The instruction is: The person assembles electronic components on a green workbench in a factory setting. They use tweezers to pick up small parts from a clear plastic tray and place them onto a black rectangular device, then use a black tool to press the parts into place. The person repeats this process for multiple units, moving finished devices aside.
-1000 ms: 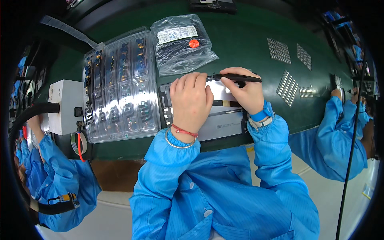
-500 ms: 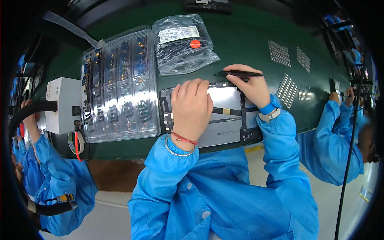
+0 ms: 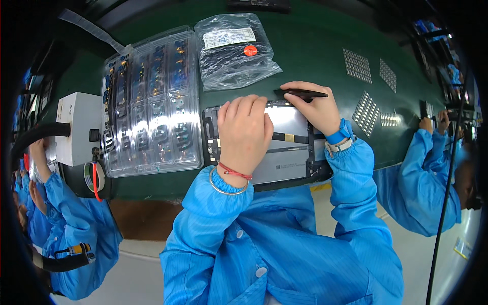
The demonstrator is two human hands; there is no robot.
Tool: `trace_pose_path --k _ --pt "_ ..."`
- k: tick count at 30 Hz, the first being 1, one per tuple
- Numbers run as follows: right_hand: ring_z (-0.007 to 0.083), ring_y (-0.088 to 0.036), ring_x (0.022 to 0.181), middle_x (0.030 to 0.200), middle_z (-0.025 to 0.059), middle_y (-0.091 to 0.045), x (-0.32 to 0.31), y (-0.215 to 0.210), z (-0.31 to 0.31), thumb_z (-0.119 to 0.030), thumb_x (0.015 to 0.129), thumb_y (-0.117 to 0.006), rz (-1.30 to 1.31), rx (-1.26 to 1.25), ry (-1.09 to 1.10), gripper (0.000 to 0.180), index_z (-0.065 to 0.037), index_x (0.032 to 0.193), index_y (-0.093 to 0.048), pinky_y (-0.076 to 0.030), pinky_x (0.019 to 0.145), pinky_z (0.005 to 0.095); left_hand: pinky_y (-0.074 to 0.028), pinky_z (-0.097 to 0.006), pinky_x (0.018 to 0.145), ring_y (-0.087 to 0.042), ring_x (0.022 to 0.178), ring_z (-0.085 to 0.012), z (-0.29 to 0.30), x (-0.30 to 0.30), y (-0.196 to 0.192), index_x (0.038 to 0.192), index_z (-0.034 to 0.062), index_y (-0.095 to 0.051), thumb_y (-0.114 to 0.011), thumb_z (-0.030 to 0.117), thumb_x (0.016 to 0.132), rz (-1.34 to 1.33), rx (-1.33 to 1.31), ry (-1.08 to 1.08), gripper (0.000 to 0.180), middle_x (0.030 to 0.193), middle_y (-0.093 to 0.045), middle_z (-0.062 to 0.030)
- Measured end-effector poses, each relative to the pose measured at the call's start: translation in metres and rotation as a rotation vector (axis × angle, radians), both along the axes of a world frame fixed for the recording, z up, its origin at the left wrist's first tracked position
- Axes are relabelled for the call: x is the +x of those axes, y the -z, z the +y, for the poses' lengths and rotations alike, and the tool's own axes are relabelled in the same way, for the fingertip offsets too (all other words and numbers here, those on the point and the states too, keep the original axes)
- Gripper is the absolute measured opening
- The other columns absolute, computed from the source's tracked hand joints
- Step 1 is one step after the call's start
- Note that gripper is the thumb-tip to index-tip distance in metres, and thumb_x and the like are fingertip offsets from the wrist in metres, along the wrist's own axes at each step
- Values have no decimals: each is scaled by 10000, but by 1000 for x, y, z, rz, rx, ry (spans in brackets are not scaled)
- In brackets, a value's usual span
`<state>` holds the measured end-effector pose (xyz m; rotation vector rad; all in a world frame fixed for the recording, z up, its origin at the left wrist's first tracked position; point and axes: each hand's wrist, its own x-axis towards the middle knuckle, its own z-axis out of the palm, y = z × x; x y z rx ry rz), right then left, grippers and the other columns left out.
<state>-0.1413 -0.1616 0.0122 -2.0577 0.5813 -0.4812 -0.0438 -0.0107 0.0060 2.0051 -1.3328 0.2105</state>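
An opened tablet housing (image 3: 279, 165), with a silver inner plate, black flex strips and a dark rim, lies on the green bench in front of me. My left hand (image 3: 245, 126) rests flat across its left part, fingers stretched toward the far edge, hiding what is beneath. At the far right corner my right hand (image 3: 320, 109) pinches slim black tweezers (image 3: 310, 94), held nearly level with the tip pointing left. The tip is just above the housing's far edge; whether it touches cannot be made out.
Clear plastic trays (image 3: 152, 107) of small circuit parts stand left, beside a white box (image 3: 76, 127) with a black hose. A clear bag (image 3: 236, 61) with dark contents lies beyond the housing. Sheets of small metallic pieces (image 3: 365, 113) lie right. Co-workers (image 3: 427, 173) sit on both sides.
My right hand and the tweezers have shifted slightly left, and the tool's tip sits nearer the housing's far edge. My left hand stays in place. The view has shifted a little.
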Motion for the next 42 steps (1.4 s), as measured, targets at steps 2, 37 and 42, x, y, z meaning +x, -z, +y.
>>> trace_pose_path --k 2,37,42 --pt "113 -618 728 839 81 -670 0 3 -1 -60 761 -644 -15 1 8 164 -38 921 -668 -492 669 216 -371 -399 856 -537 921 -259 0 1 1 967 55 -580 -564 83 741 2 4 1 228 968 -580 -83" --pt "164 -636 783 890 91 -636 -13 -4 32 -81 772 -635 -106 63 100 170 -21 931 -643 -511 695 255 -370 -412 874 -535 934 -272 2 0 1 1087 60 -549 -580 129 748 15 17 1 347 977 -572 -96" --pt "171 -640 780 887 98 -635 -13 -6 32 -74 772 -631 -95 43 85 171 -21 935 -643 -514 695 258 -364 -413 881 -535 940 -283 2 0 2 1090 45 -532 -573 127 753 32 19 7 350 979 -576 -112"
